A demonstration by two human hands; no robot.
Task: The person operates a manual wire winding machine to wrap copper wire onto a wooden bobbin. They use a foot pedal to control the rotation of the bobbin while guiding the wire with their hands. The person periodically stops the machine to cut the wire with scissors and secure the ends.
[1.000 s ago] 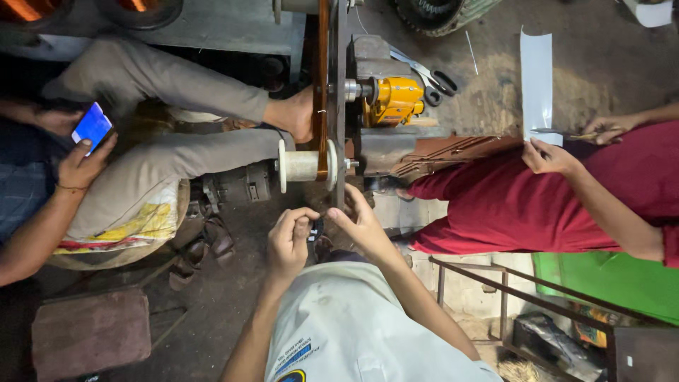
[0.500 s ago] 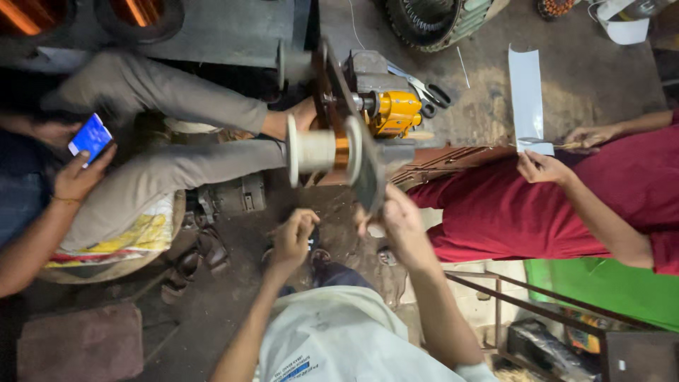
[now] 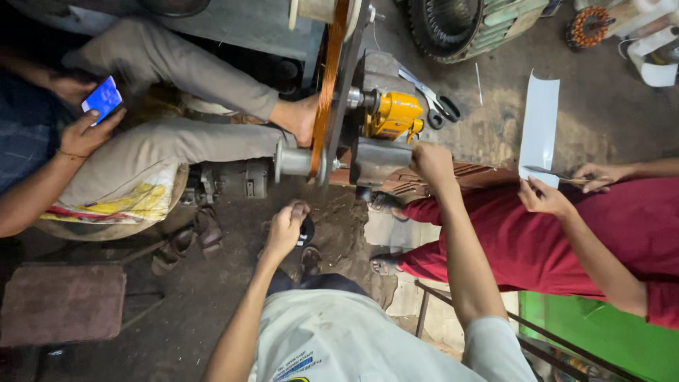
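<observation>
Right now the grey metal block of the winding machine (image 3: 378, 159), below the yellow motor housing (image 3: 392, 114), sits at about 12 o'clock from the wearer, and the right hand (image 3: 431, 164) is on its right edge, at 3 o'clock of the block. Fingers curl against the block's side; whether they grip a handle or just press I cannot tell, the contact side is hidden. The machine's long axis runs left-right: a grey steel shaft with a flange (image 3: 297, 161) sticks out toward 9 o'clock, crossing the upright brown wooden board (image 3: 327, 85), which runs 12 to 6.

The left hand (image 3: 286, 230) hangs lower, at 7 o'clock of the shaft and apart from it, fingers closed around a small black rounded object (image 3: 306, 230); its kind is not clear. So the right hand is the one at the machine, the left is well below it.

Outward: black-handled scissors (image 3: 435, 106) lie at 1 o'clock of the yellow housing on the dusty concrete floor (image 3: 488, 127). At 3 o'clock a person in red clothing (image 3: 537, 247) holds a white paper strip (image 3: 539, 127). At 9 o'clock another person in beige trousers (image 3: 177, 148) holds a blue-screened phone (image 3: 102, 99), one bare foot near the board. A brown sandal (image 3: 184, 240) lies at 8 o'clock.
</observation>
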